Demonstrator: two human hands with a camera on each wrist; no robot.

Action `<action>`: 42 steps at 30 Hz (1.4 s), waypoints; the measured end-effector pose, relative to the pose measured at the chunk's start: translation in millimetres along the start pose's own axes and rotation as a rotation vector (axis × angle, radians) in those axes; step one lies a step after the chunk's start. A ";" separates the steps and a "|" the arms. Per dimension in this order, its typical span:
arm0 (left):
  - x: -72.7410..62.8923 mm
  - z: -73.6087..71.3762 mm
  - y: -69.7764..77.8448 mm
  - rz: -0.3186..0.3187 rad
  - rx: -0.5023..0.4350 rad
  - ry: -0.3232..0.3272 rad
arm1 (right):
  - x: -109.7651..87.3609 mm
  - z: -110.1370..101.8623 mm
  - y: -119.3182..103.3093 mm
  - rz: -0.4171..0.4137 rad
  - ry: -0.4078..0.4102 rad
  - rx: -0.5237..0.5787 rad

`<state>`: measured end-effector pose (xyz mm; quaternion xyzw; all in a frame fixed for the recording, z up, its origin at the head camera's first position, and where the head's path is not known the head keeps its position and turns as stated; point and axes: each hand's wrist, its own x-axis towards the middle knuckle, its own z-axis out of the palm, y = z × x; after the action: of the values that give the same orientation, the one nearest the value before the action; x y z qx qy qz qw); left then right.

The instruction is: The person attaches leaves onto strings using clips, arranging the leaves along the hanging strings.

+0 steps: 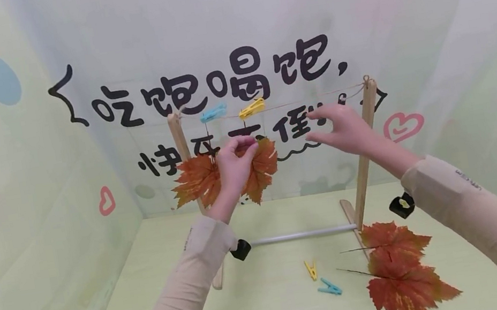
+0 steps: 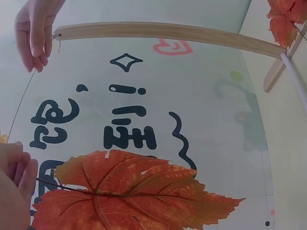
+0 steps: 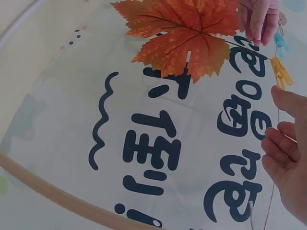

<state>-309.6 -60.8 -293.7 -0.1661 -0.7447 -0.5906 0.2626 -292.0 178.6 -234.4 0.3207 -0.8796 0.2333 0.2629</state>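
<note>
In the head view, a twine line runs between two wooden posts. A blue clothespin and a yellow clothespin grip it, each with an orange-red maple leaf hanging below by its thin stem. My left hand is in front of the two leaves, fingers loosely bent, fingertips right beside the stem of the right-hand leaf. The left-hand leaf is partly behind that hand. My right hand hovers just below the line near the right post, thumb and fingers apart with nothing between them.
On the table lie a loose yellow clothespin, a blue clothespin and two more maple leaves at the right. The right post stands close to my right hand. A white rod joins the stand's feet.
</note>
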 end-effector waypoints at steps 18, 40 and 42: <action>-43.5 40.2 -34.6 -0.053 0.030 -0.263 | -92.1 19.9 44.8 0.131 -0.107 0.046; -118.8 110.4 -79.7 -0.123 0.088 -0.542 | -191.1 50.7 82.6 0.404 -0.175 0.089; -123.3 114.6 -83.3 -0.120 0.113 -0.576 | -196.3 53.8 85.7 0.416 -0.178 0.096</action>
<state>-278.9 37.2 -450.9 -0.2675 -0.8288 -0.4912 0.0138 -238.9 292.8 -415.7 0.1640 -0.9343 0.2947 0.1152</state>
